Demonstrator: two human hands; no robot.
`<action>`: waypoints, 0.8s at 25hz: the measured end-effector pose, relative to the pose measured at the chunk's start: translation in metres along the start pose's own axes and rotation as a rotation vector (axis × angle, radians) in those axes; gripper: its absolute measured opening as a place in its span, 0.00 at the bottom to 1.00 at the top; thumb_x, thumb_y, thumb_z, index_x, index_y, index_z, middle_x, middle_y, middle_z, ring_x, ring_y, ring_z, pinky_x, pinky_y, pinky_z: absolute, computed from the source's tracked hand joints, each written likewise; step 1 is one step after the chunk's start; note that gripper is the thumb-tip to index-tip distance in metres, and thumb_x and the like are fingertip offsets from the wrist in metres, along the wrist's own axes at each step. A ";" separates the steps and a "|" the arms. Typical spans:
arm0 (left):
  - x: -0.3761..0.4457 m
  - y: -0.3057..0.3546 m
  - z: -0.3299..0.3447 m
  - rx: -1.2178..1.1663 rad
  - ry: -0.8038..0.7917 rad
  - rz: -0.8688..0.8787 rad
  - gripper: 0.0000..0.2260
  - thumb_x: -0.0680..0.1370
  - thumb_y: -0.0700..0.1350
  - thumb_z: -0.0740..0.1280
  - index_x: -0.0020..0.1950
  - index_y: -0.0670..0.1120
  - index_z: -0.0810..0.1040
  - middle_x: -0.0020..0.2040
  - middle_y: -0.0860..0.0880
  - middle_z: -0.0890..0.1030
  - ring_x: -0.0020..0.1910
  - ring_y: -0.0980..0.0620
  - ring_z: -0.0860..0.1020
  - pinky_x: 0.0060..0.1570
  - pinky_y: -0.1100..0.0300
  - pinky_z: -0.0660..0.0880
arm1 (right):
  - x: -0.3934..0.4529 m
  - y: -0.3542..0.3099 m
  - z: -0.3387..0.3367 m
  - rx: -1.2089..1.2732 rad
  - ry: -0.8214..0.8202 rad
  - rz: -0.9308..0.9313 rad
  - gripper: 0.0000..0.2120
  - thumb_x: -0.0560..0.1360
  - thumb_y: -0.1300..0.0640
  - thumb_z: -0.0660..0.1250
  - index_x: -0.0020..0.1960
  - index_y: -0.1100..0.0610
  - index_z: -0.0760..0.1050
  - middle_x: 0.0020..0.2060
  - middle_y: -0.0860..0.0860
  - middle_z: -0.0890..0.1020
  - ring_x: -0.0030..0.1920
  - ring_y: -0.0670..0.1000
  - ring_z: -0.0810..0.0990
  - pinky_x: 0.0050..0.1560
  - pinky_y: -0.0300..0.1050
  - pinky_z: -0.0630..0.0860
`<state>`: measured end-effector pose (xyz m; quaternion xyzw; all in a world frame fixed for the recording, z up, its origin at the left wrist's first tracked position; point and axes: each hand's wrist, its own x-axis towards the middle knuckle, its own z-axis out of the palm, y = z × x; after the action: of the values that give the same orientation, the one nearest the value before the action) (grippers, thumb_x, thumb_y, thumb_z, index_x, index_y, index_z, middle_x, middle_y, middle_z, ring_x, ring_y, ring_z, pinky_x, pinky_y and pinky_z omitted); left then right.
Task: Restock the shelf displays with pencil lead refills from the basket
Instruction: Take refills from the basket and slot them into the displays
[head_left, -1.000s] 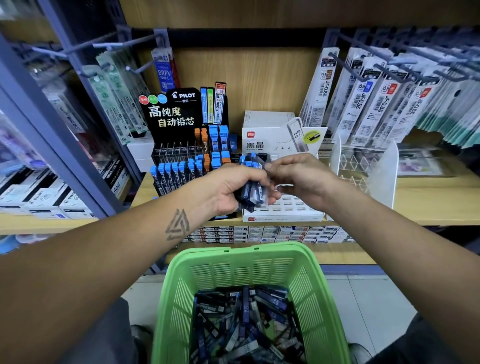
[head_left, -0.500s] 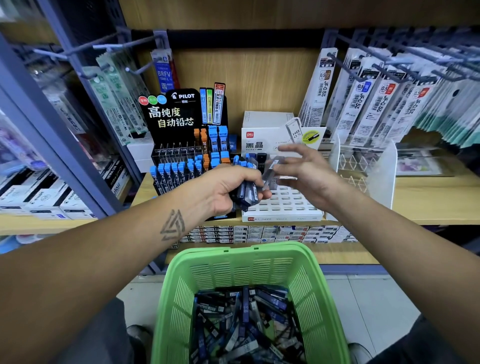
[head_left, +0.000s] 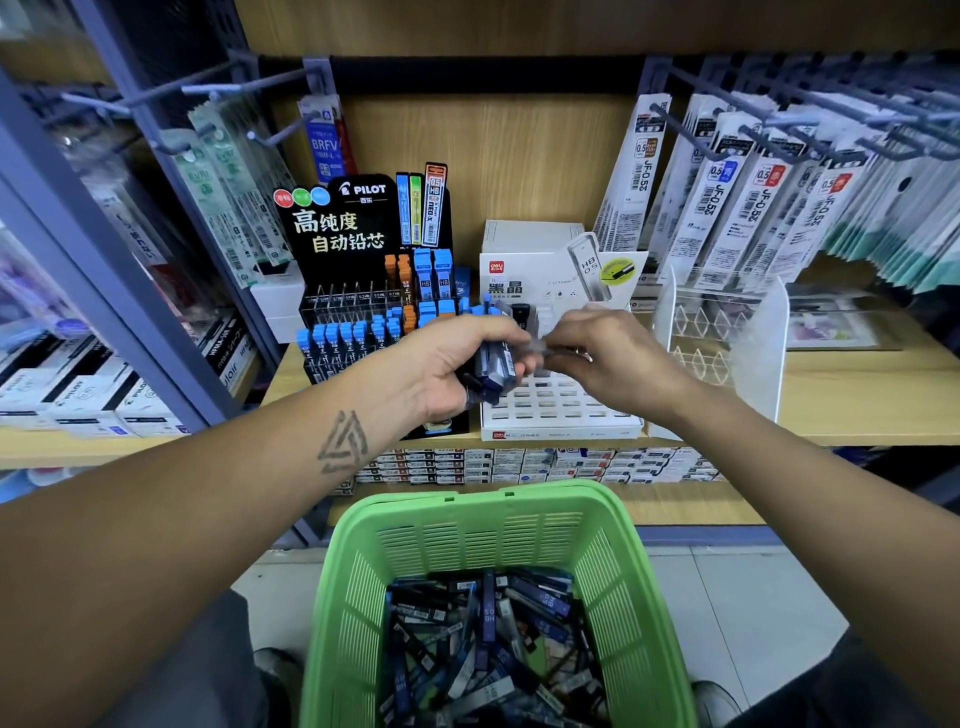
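Observation:
My left hand (head_left: 447, 364) grips a bundle of dark lead refill cases with blue caps (head_left: 496, 364), held upright in front of the shelf. My right hand (head_left: 613, 358) is close beside the bundle, its fingertips pinching one blurred grey refill case (head_left: 540, 347) at the bundle's right side. Both hands hover over the white slotted display tray (head_left: 561, 410), whose visible slots look mostly unfilled. The black Pilot display (head_left: 358, 322) to the left holds rows of blue and orange capped refills. Below, the green basket (head_left: 467, 530) holds several loose refill cases (head_left: 488, 639).
Hanging pen refill packs (head_left: 727, 197) fill the hooks at upper right, and more hang at upper left (head_left: 223, 187). A clear acrylic divider rack (head_left: 727, 332) stands right of the white tray. Small boxes (head_left: 519, 465) line the lower shelf behind the basket.
Half a second ago my right hand had drawn away up and right with a single case; now it is back against the bundle. My left hand has barely moved.

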<state>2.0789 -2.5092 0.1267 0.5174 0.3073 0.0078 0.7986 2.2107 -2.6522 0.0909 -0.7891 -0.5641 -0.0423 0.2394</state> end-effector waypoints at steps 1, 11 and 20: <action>0.001 0.002 -0.001 -0.017 0.007 0.007 0.01 0.77 0.33 0.67 0.47 0.37 0.78 0.37 0.38 0.83 0.27 0.51 0.79 0.27 0.63 0.78 | 0.000 0.002 0.001 0.144 -0.004 0.146 0.07 0.75 0.59 0.73 0.47 0.47 0.79 0.36 0.47 0.78 0.39 0.53 0.77 0.40 0.47 0.71; 0.002 -0.001 -0.004 0.083 0.061 -0.052 0.04 0.75 0.31 0.69 0.42 0.38 0.78 0.29 0.42 0.80 0.24 0.51 0.78 0.26 0.63 0.77 | 0.003 0.007 -0.001 0.558 0.103 0.512 0.06 0.75 0.63 0.74 0.50 0.58 0.79 0.35 0.57 0.81 0.35 0.50 0.79 0.42 0.49 0.77; 0.005 -0.007 -0.005 0.119 0.033 -0.112 0.04 0.76 0.34 0.71 0.42 0.39 0.78 0.29 0.44 0.79 0.24 0.52 0.78 0.25 0.64 0.76 | 0.005 0.008 0.008 0.157 0.214 0.317 0.08 0.74 0.59 0.75 0.53 0.56 0.84 0.43 0.51 0.86 0.45 0.50 0.83 0.53 0.45 0.79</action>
<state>2.0782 -2.5067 0.1175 0.5456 0.3489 -0.0464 0.7605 2.2182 -2.6464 0.0835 -0.8380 -0.4056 -0.0437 0.3625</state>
